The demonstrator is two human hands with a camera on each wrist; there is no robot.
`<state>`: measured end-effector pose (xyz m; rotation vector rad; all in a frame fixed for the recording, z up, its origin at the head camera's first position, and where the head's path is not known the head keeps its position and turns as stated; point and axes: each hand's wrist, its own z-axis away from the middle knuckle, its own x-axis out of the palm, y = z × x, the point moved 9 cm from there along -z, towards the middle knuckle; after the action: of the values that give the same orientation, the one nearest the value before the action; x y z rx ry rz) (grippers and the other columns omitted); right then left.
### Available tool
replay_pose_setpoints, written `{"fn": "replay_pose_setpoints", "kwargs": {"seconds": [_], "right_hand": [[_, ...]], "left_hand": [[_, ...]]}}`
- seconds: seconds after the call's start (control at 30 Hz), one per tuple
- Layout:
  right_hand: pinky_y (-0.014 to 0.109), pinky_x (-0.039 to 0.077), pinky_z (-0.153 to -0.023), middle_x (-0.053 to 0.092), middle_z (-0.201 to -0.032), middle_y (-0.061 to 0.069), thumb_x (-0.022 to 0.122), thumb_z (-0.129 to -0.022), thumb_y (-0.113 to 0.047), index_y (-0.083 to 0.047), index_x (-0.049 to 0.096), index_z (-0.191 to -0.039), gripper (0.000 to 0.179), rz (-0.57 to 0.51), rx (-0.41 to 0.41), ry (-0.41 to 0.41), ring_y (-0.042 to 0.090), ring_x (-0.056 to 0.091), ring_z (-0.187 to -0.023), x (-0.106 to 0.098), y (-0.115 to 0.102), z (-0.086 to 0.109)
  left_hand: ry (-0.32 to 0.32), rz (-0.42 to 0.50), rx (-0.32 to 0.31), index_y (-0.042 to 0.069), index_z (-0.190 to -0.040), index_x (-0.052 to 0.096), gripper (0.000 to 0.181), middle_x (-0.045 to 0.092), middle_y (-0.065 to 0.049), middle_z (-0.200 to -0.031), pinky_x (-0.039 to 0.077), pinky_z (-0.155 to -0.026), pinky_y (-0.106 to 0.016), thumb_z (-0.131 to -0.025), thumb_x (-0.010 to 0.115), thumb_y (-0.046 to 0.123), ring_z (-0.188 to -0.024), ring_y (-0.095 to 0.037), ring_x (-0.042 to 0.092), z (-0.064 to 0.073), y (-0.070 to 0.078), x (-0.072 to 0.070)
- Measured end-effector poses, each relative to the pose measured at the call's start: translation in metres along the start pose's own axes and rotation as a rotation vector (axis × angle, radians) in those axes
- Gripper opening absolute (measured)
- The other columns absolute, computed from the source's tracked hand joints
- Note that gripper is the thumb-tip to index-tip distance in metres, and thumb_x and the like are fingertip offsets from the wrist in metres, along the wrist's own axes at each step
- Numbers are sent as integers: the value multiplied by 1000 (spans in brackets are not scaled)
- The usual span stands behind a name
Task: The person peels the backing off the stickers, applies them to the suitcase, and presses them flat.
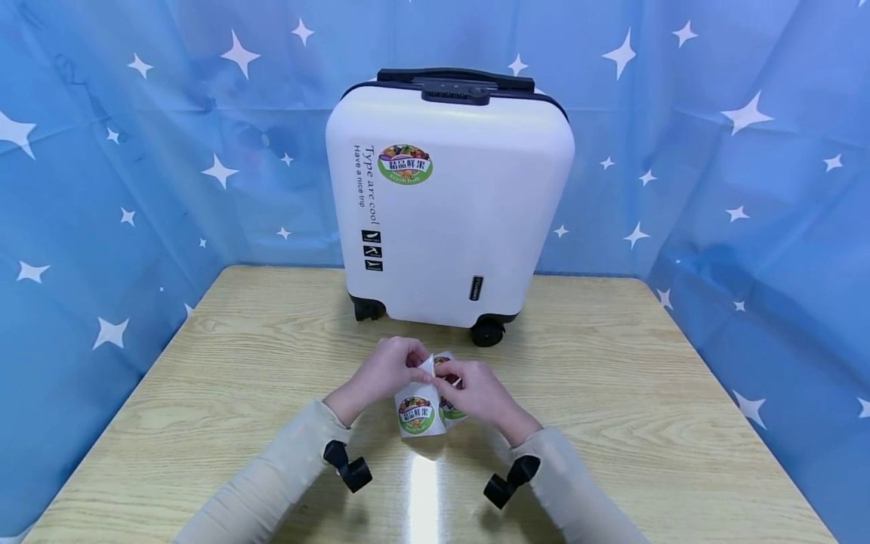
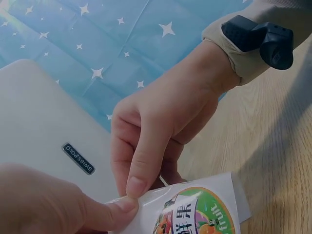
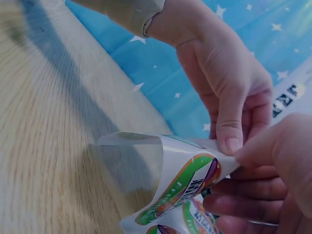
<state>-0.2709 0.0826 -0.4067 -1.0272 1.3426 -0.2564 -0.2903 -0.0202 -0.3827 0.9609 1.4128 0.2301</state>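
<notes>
A folded white sheet of fruit stickers hangs between the two hands above the wooden table, its round green-rimmed labels showing. My left hand pinches the sheet's upper edge between thumb and fingers. Right beside it, my right hand pinches the same edge, the thumbtips nearly meeting in the left wrist view. The strip of stickers bends below the fingers in the right wrist view. Behind the hands stands a white suitcase, with a matching fruit sticker on its upper left front.
The suitcase stands upright on black wheels toward the back of the wooden table. A blue curtain with white stars surrounds the table's back and sides. Each wrist wears a small black camera.
</notes>
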Motion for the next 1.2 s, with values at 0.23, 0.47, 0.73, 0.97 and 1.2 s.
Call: {"fn": "replay_pose_setpoints", "kwargs": {"seconds": [0.23,0.47,0.73,0.97,1.2], "right_hand": [[24,49,-63,64,-87,-2,57,-92,-19,-9,68,-101,17,-27,6,-7,10,56,-75,-1,-1,1],[23,50,-59,66,-85,0,55,-92,-15,-8,69,-97,16,-23,-61,-13,9,58,-72,-4,-7,2],[24,49,-54,66,-81,0,56,-93,-21,-8,71,-94,20,-50,-41,31,8,58,-64,-9,-1,2],[22,47,-51,65,-74,-1,56,-92,-20,-7,71,-89,20,-66,-18,61,7,55,-61,-13,0,1],[23,47,-51,65,-73,-1,56,-91,-17,-8,71,-85,19,-81,-16,82,7,55,-60,-15,1,2]], "left_hand": [[-2,-15,33,5,-87,67,18,62,3,-74,47,-58,-20,-76,77,15,-66,-7,56,2,3,0],[2,-24,68,7,-84,66,16,62,3,-72,47,-56,-20,-76,77,15,-64,-7,55,3,8,-1],[3,-72,88,8,-85,67,17,62,5,-72,46,-57,-19,-76,77,18,-64,-5,55,2,12,1],[-2,-73,103,6,-85,66,17,61,4,-72,46,-56,-18,-76,77,15,-63,-5,55,3,16,4],[21,-88,155,6,-83,66,15,62,3,-71,46,-55,-18,-76,76,14,-63,-6,56,5,24,3]]}}
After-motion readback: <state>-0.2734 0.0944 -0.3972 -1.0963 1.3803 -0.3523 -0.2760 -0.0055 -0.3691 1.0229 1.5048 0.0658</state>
